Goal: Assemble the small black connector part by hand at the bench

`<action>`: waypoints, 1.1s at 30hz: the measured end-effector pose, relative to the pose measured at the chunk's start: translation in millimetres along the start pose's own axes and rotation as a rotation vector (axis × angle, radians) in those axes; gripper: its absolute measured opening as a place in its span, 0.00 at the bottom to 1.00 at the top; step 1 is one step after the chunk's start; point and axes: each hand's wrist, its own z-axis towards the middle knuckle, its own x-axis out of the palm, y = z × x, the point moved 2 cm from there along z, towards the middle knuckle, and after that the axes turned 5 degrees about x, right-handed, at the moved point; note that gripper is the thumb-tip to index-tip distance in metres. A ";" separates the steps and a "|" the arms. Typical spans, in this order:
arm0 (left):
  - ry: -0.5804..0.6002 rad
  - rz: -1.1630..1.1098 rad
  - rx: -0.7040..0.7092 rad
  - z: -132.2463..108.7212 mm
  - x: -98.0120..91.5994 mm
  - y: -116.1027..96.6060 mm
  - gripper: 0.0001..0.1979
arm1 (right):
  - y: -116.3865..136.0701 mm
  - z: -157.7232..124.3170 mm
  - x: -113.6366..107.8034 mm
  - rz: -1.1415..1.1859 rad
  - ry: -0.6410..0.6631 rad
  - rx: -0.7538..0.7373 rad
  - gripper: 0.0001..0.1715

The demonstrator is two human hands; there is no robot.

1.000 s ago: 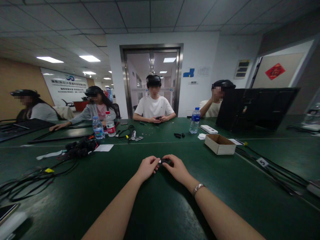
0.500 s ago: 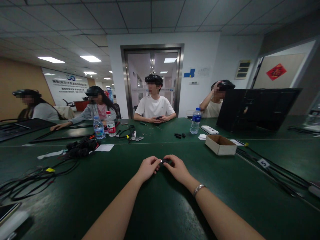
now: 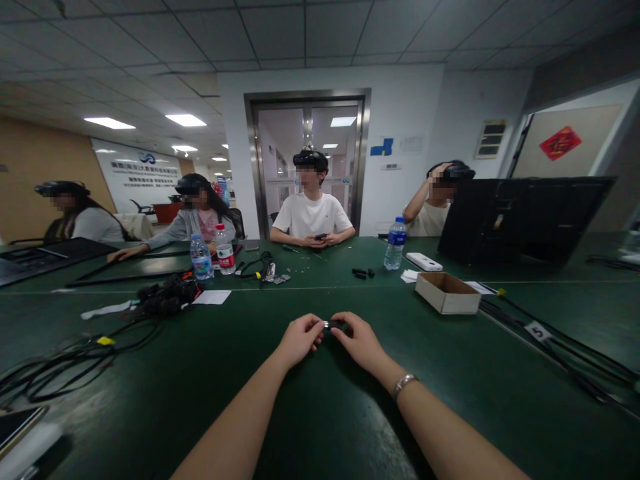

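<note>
Over the green table, my left hand (image 3: 302,339) and my right hand (image 3: 358,335) meet at a small black stick with a silver metal end (image 3: 327,325), which looks like a USB flash drive. The thumb and fingers of my right hand pinch its black body, mostly hidden behind them. My left hand is closed in a pinch at the silver end, its thumb tip against the metal. My curled left fingers hide whatever else may be there.
A shallow open box (image 3: 447,293) and a water bottle (image 3: 395,244) stand ahead to the right. Small black pieces (image 3: 361,273) lie beyond my hands. Black cables (image 3: 75,360) lie left, others right by a monitor (image 3: 523,223). Several people sit opposite, one (image 3: 313,217) holding a phone.
The view has shifted slightly, so the surroundings sit a little further right. More of the silver end shows between my hands, which keep nearly the same pose.
</note>
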 end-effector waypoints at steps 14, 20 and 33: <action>0.040 -0.026 0.042 -1.6 -0.1 -1.8 0.14 | 2.7 -1.2 -0.9 0.009 0.005 -0.005 0.10; 0.039 -0.012 -0.001 -1.6 0.4 -2.6 0.14 | 0.8 -0.9 -0.1 0.011 0.007 -0.003 0.11; 0.024 -0.009 0.038 -0.9 0.1 -0.1 0.16 | 5.7 -1.8 -2.8 -0.003 0.008 0.006 0.11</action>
